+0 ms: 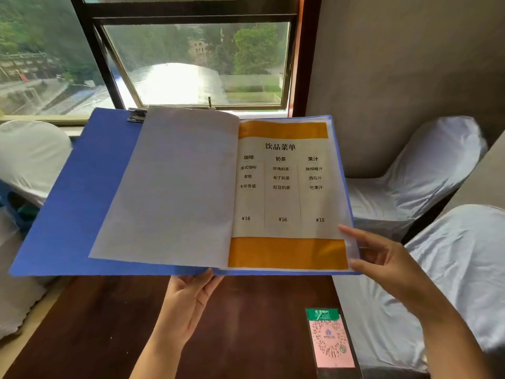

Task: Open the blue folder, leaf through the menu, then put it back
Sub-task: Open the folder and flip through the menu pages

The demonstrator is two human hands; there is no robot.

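The blue folder (71, 203) is held open in the air above a dark wooden table (246, 324). A blank white page (175, 187) lies turned over to the left. On the right is a drinks menu page (287, 192) with orange bands at top and bottom, three columns and prices. My left hand (188, 299) supports the folder from below at its spine, fingers tucked under the front edge. My right hand (382, 258) pinches the lower right corner of the clear page sleeve between thumb and fingers.
A pink and green QR code card (330, 340) lies on the table near its right edge. White-covered chairs stand at the right (426, 181), near right (464, 269) and left (30, 157). A window (196, 61) is straight behind the folder.
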